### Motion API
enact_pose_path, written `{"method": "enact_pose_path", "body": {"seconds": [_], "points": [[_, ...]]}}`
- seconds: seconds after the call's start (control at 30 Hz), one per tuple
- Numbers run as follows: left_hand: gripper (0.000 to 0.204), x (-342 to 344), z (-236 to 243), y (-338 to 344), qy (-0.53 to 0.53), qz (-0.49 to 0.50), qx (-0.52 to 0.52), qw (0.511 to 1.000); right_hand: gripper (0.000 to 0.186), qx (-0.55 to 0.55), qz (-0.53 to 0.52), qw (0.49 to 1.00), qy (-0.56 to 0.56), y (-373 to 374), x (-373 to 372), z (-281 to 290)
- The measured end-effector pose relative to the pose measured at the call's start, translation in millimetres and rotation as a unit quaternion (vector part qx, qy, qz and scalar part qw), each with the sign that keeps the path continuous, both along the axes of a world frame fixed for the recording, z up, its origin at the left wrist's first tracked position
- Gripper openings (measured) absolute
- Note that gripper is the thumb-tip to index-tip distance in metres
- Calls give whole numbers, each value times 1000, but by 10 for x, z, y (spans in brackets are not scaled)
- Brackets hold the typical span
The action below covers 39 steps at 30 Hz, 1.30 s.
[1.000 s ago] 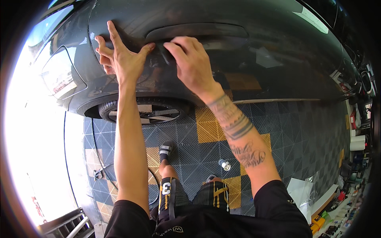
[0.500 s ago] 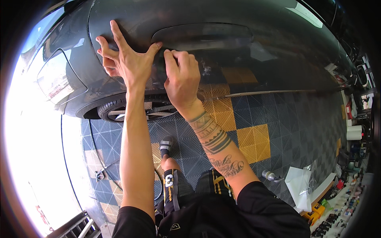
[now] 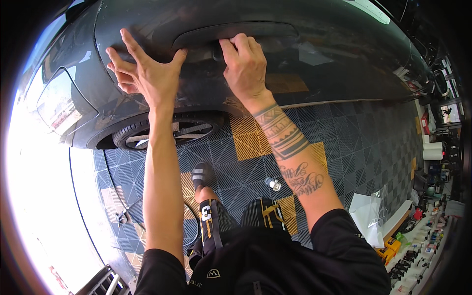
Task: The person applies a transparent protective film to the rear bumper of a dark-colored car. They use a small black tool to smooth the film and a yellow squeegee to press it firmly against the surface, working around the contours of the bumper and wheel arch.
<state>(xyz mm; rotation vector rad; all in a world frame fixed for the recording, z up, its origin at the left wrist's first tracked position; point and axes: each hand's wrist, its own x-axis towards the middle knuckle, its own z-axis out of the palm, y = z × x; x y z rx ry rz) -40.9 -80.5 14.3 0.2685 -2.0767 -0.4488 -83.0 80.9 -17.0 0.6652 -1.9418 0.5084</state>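
Note:
A dark grey car's side panel (image 3: pixel 206 73) stretches across in front of me, with a long, rounded-outline recess (image 3: pixel 275 30) in it. My left hand (image 3: pixel 147 76) is spread on the panel left of the recess, its thumb at the recess's lower left edge. My right hand (image 3: pixel 247 69) is at the recess's lower edge, thumb and fingers drawn together in a pinch. What lies between those fingertips, if anything, is hidden. Under my hands, the car's wheel (image 3: pixel 172 130) shows behind my left forearm.
Dark and orange ribbed tiles (image 3: pixel 253 137) cover the floor. A small clear bottle (image 3: pixel 274 184) is by my right forearm. White sheets (image 3: pixel 366 219) lie at the right, beside a shelf of tools (image 3: pixel 418 255). A black cable (image 3: pixel 115 189) runs at left.
My right hand has moved right and up along the recess edge, away from the left hand. My left hand stays spread on the panel. The whole view has shifted slightly.

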Motion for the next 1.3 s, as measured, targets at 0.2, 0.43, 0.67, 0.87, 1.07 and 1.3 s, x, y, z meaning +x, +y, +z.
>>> {"method": "enact_pose_path", "body": {"seconds": [0.2, 0.43, 0.67, 0.87, 1.07, 1.3], "points": [[82, 121, -337, -131, -24, -354, -300, 886, 16, 20, 39, 999, 30, 22, -107, -56], [66, 127, -416, -317, -126, -356, -416, 828, 14, 16, 50, 998, 44, -13, -168, -119], [77, -35, -260, -377, -181, -271, -495, 806, 12, 14, 54, 998, 35, -55, -130, -73], [96, -80, -189, -499, -212, -249, -509, 796, 20, 57, 65, 995, 53, -14, -152, -58], [94, -55, -171, -456, -234, -224, -505, 800, 24, 7, 81, 996, 36, 160, 184, -146], [86, -41, -185, -281, -231, -239, -476, 814, 23, -10, 23, 1000, -15, 3, 69, -197]]}}
